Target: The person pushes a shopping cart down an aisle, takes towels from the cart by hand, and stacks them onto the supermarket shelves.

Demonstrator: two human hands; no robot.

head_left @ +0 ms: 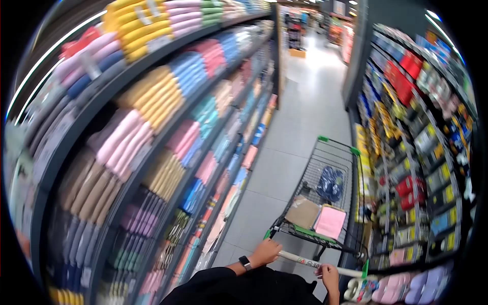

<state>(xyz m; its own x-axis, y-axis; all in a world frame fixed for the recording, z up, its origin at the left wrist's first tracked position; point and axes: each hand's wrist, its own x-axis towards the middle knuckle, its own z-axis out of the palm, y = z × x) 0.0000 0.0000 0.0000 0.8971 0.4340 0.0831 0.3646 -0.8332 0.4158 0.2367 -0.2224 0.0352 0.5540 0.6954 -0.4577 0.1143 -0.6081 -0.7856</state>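
1. A long shelf unit fills the left side, stacked with folded textiles in yellow, pink, blue, tan and grey.
2. The grey tiled floor runs forward between the two sides towards a brighter area.
3. Packaged goods line the right side, with pink slippers and purple slippers low down near the person.
4. A wire shopping cart with green corners stands in front of the person, close to the right side.
5. Black clothing covers the person's body.
6. The pale handle bar crosses the cart's near end.
7. Inside the cart, a tan bundle and a pink bundle lie side by side nearest the handle; a dark blue bundle lies farther forward.
8. The left hand grasps the bar's left part. The right hand is at the bar's right part, fingers bent; whether it grips cannot be told.
9. A dark watch sits on the left wrist.
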